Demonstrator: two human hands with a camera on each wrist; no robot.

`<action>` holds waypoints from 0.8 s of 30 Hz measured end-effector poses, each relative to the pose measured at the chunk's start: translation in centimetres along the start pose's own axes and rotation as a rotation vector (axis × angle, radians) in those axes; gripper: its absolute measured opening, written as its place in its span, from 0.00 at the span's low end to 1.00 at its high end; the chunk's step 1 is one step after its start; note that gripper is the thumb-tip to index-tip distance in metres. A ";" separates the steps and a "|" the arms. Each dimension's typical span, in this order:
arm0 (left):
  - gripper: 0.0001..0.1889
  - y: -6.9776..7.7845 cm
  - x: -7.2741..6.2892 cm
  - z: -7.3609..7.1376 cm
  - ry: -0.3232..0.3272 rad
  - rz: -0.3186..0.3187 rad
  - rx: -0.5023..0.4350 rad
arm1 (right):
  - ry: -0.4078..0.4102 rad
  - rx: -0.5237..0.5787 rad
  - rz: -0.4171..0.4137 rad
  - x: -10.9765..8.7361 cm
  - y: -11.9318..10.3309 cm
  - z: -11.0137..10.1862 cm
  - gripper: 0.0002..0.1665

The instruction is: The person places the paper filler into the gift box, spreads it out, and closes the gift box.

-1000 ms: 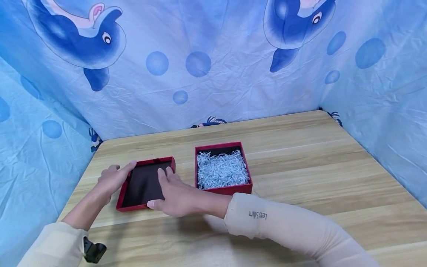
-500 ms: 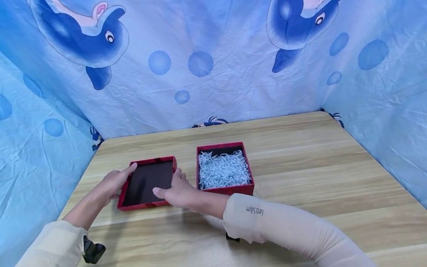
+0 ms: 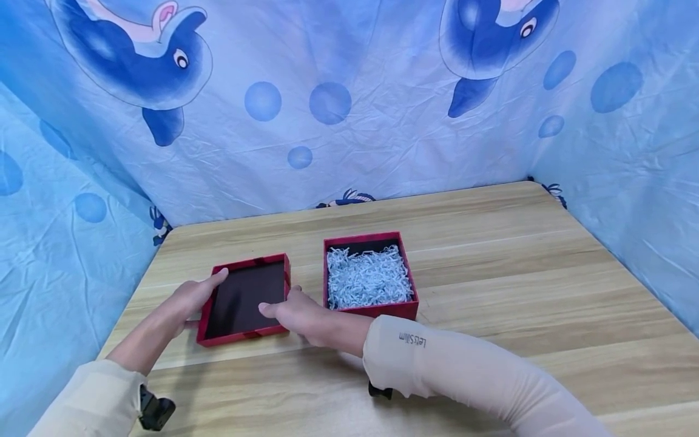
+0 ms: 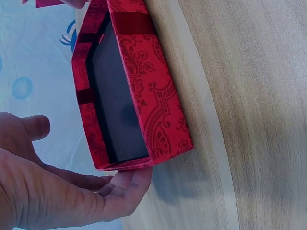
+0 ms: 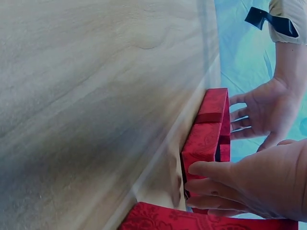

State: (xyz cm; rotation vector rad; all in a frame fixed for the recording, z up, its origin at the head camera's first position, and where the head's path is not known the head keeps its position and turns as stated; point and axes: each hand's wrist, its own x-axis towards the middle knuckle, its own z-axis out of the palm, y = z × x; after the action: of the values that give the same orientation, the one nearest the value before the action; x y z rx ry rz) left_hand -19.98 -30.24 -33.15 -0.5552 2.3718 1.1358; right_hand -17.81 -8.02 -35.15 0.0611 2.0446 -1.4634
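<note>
A shallow red patterned box lid [image 3: 243,335] lies inside-up on the table, its dark inner face showing. My left hand [image 3: 188,300] is at its left side; in the left wrist view the extended fingers [image 4: 129,191] touch the lid's wall while the thumb stands away from it. At the opposite side is my right hand [image 3: 303,315]. Its straight fingers [image 5: 211,186] lie against the wall in the right wrist view, and the thumb reaches over the rim in the head view. Right of the lid stands an open red box [image 3: 382,311], filled with pale blue shredded paper [image 3: 368,279].
The wooden table [image 3: 491,273] extends to the right of the box and toward the front. Blue cloth [image 3: 377,139] with printed dolphins hangs behind and at both sides. A narrow gap separates lid and box.
My right hand has moved from above the lid's inside to its right outer side. The left hand has stayed at the left side. The lid and box look nearly unmoved.
</note>
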 end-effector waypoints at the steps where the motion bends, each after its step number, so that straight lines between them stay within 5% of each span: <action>1: 0.60 0.0 0.0 0.0 -0.003 -0.001 0.003 | -0.002 0.015 0.000 0.1 0.0 0.0 0.51; 10: 0.56 0.1 0.3 0.1 -0.022 -0.004 0.012 | 0.012 0.151 -0.066 0.6 0.3 0.6 0.40; 24: 0.59 0.1 0.4 0.1 -0.031 -0.011 0.013 | -0.036 0.162 -0.009 0.8 -0.2 0.7 0.42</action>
State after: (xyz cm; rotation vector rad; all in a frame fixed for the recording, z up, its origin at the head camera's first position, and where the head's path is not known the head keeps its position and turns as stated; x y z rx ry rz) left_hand -20.36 -30.14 -33.39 -0.5419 2.3451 1.1155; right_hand -18.19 -8.94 -35.47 0.0910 1.8967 -1.6218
